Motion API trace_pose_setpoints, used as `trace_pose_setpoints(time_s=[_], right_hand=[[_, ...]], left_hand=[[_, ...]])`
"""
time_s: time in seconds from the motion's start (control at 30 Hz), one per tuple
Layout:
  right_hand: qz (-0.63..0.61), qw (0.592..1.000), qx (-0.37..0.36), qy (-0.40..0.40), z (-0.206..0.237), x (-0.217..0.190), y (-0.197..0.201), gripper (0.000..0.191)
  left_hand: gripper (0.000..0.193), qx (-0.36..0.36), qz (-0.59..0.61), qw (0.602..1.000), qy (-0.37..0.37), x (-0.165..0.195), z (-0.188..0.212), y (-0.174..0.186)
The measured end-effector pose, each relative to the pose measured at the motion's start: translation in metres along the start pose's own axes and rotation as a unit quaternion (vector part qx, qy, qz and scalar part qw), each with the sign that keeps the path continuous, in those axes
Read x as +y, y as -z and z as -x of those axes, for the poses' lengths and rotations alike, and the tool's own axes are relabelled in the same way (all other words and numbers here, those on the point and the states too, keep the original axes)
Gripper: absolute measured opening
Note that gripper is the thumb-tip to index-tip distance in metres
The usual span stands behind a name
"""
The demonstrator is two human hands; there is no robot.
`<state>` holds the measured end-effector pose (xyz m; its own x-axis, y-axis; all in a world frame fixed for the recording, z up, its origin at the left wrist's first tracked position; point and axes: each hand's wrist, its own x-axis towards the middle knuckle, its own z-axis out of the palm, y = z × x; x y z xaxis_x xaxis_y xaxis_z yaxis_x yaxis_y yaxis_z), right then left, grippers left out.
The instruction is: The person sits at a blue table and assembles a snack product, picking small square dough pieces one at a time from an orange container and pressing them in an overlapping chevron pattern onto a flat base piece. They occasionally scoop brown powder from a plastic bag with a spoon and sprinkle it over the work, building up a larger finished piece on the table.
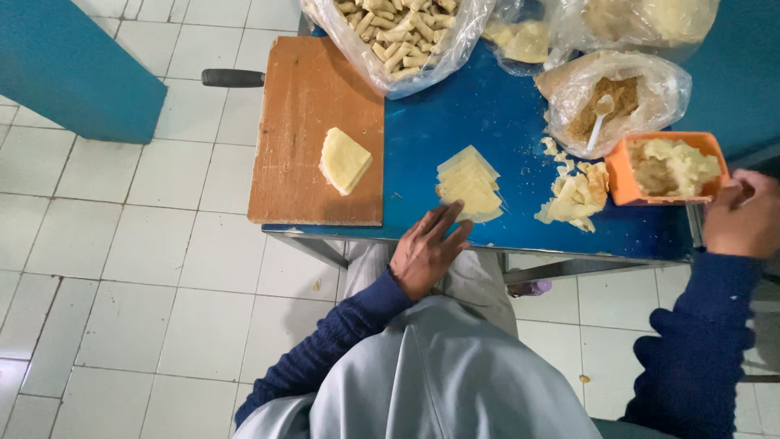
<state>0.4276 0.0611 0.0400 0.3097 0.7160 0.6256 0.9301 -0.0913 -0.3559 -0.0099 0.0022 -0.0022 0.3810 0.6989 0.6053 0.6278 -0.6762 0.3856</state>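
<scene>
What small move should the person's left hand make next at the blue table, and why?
Probably the left hand should slide forward and lift the top pale yellow wrapper off the fanned stack of thin dough sheets. Its fingertips rest flat on the blue metal table just short of that stack, holding nothing, while the right hand is at the orange plastic tub of mashed filling.

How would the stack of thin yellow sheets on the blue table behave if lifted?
The stack of sheets looks thin and fanned, so probably floppy and light. Torn scraps beside it suggest it tears easily. The left hand rests near its edge.
</scene>
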Motion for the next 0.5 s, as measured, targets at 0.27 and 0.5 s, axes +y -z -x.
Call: trace_pose_setpoints(time_s=[0.27, 0.5], right_hand=[[-0.062, 0.964, -0.156, 0.206, 0.068, -0.114, 0.015, 0.02], [-0.075, 0.963, -0.17, 0.198, 0.062, -0.122, 0.023, 0.013]], left_hand=[[0.034, 0.006, 0.025, 1.0, 0.015, -0.001, 0.002, -0.001], [0.029, 0.015, 0.13, 0.988, 0.079, -0.003, 0.008, 0.008]])
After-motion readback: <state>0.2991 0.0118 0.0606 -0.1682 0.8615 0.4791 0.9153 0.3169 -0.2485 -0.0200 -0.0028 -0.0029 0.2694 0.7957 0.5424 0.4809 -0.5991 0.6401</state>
